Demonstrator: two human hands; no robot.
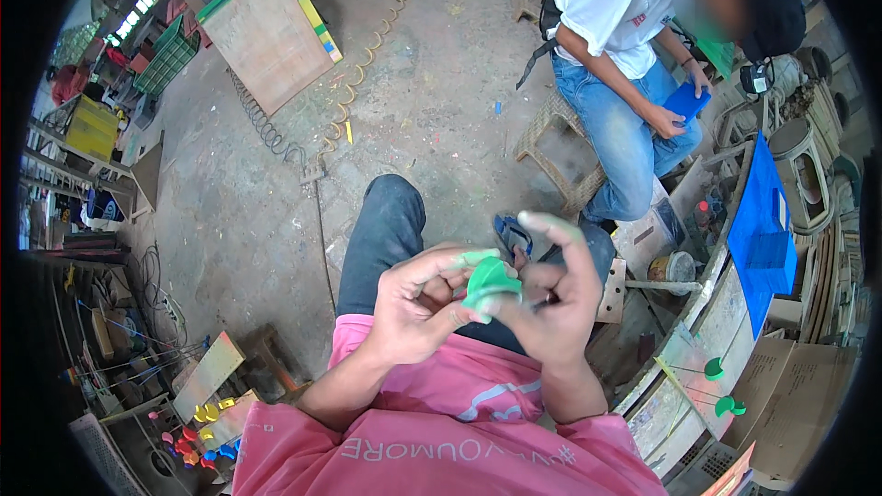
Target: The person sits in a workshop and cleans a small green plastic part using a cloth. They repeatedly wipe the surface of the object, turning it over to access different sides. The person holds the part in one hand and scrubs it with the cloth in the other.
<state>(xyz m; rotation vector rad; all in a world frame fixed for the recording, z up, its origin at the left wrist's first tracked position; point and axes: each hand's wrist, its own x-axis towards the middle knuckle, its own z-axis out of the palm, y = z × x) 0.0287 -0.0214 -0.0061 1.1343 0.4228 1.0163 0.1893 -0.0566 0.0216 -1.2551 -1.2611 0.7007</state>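
A small, rounded green piece [491, 283] is held above my lap. My left hand [418, 303] is closed on it, thumb below and fingers above. My right hand [559, 308] is at its right side, with the thumb at the piece's lower edge. The right index finger points up, apart from the piece, and the other fingers are partly curled. Motion blur smears this hand, so whether it grips anything is unclear. Similar green pieces [726, 406] stand on thin rods from a board [691, 377] at my right.
A person [611, 64] sits at the far right, holding a blue block [685, 103]. Blue sheeting [758, 239] covers part of the bench at right. Red, yellow and blue pieces [197, 436] stand at the lower left. A coiled hose [354, 83] crosses the floor beside a leaning panel [268, 41].
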